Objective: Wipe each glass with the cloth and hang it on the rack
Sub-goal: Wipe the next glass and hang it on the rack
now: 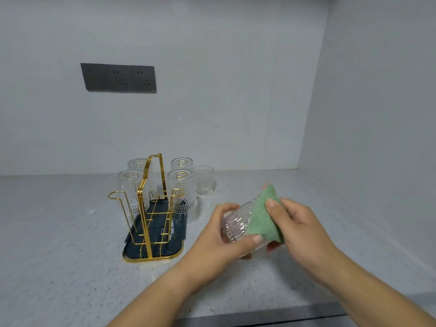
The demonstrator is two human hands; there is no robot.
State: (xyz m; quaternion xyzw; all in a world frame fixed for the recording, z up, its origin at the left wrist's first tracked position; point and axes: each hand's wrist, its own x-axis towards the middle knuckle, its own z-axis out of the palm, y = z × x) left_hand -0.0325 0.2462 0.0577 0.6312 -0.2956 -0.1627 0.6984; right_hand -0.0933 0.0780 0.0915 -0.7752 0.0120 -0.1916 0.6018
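Note:
My left hand [219,237] grips a clear ribbed glass [236,224] that lies on its side above the counter. My right hand [299,230] pinches a green cloth [264,220] wrapped over the glass's right end. To the left stands a gold wire rack [151,201] on a dark tray [153,252]. Several glasses hang upside down on its far pegs, among them the nearest left one [131,192] and the nearest right one [182,192]. The two front pegs are bare. One more glass [204,181] stands upright on the counter just right of the rack.
The speckled grey counter [59,244] runs to a back wall with a dark socket panel [119,77] and to a side wall [377,114] on the right. A darker front edge [271,316] shows at the bottom.

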